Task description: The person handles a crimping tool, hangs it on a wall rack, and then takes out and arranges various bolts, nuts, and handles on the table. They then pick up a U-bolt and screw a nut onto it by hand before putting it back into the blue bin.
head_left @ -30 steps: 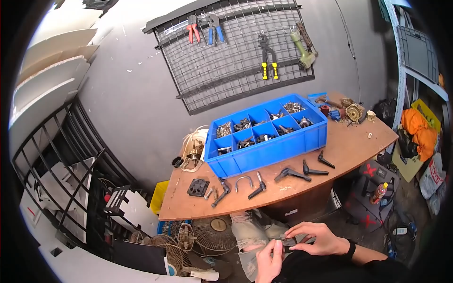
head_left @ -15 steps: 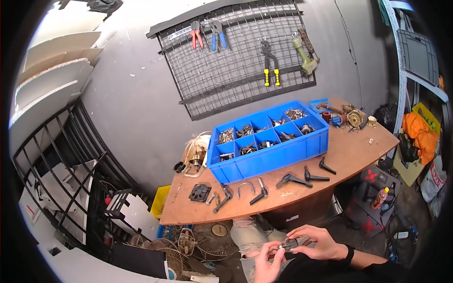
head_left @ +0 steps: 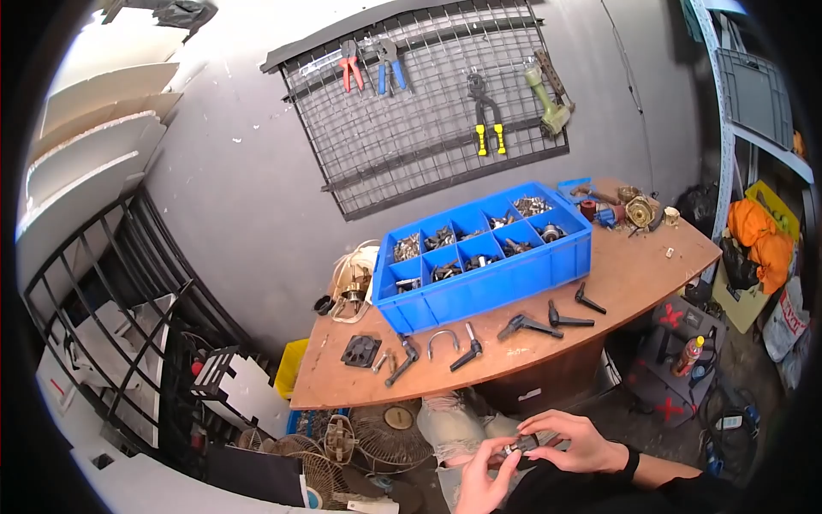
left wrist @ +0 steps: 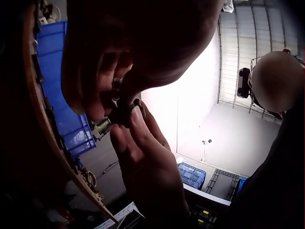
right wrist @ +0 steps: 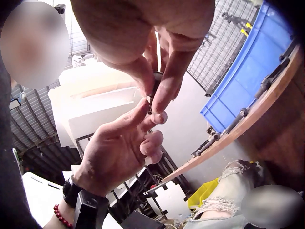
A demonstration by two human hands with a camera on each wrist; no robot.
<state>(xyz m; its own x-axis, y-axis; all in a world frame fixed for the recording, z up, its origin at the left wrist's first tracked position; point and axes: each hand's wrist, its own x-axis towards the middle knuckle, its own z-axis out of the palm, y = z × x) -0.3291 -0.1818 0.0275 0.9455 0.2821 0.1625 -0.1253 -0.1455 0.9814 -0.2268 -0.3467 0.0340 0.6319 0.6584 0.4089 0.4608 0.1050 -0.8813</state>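
Observation:
Both hands meet over the person's lap, in front of the table, around one small dark metal part [head_left: 522, 445]. The left hand [head_left: 484, 481] pinches its left end between thumb and fingers, where a shiny piece shows. From the right side the right hand [head_left: 575, 441] pinches the dark end with thumb and fingertips. In the right wrist view the dark part [right wrist: 157, 82] sits between the right thumb and finger, with the left hand [right wrist: 114, 152] just below. Fingers cover much of the part in both wrist views.
On the table [head_left: 642, 265] stands a blue divided bin [head_left: 488, 291] of small metal parts. Several black clamping levers [head_left: 529, 326], a U-bolt [head_left: 444, 343] and a small fan [head_left: 360, 350] lie before it. Old motor parts [head_left: 638, 211] sit at the right end; tools hang on the wall grid.
Since a second ago the hands have drawn closer around the part, and its dark body has come into view between them. Over the last half second they have barely moved.

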